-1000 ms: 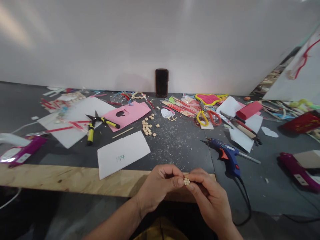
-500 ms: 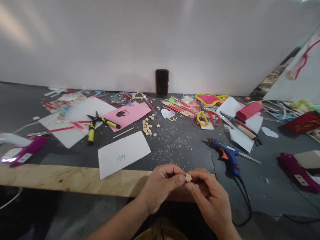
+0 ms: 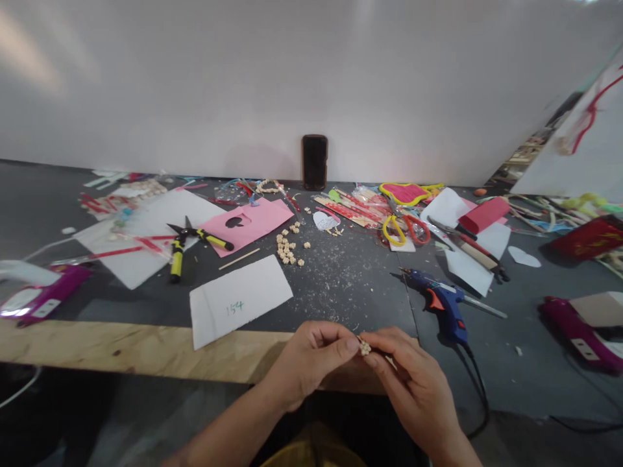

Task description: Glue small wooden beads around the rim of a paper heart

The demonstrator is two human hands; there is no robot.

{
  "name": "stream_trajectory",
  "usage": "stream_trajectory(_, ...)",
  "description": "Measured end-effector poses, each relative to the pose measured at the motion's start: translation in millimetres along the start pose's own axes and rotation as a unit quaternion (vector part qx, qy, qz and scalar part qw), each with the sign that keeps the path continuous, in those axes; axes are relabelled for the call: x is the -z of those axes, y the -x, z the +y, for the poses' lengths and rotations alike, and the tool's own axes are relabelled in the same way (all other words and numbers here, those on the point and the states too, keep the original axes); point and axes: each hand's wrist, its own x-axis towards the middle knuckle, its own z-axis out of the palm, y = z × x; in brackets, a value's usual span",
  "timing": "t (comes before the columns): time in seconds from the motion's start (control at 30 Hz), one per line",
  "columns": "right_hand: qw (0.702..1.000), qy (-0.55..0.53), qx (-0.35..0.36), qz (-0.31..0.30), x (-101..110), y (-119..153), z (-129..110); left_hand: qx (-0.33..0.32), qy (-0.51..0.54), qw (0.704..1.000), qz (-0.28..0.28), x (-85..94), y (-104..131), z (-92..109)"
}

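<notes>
Between the fingertips of both hands is a small cream bead cluster [image 3: 365, 348], shaped like a flower. My left hand [image 3: 316, 360] pinches it from the left with thumb and forefinger. From the right, my right hand [image 3: 413, 376] grips its other side, and its lower fingers are curled and partly hidden. Both hands are over the wooden front edge of the table. Beyond them lies a pile of similar small cream clusters [image 3: 287, 250], near a white card [image 3: 241, 301] marked 154.
A blue glue gun [image 3: 445, 299] with its cable lies right of my hands. Yellow-handled pliers [image 3: 178, 256], pink paper [image 3: 263, 224], scissors [image 3: 395, 230] and craft scraps lie farther back. A phone [image 3: 315, 162] leans upright on the white panel [image 3: 195, 84].
The bead cluster has tilted and turned slightly between my fingertips. My right hand has shifted a little, and its fingers lie closer over the cluster.
</notes>
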Motion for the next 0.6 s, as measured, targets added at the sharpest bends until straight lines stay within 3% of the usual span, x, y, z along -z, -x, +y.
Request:
stream_trajectory(0.17,1.000,0.009,0.008,-0.013,0.2,-0.1,0.0,0.015,0.001,1.000,0.004,-0.3,1.3,2.0)
stream_trajectory(0.6,1.000,0.000,0.010,-0.020,-1.5,-3.5,-1.2,-0.030,-0.041,0.999,0.007,1.1,2.3,-0.3)
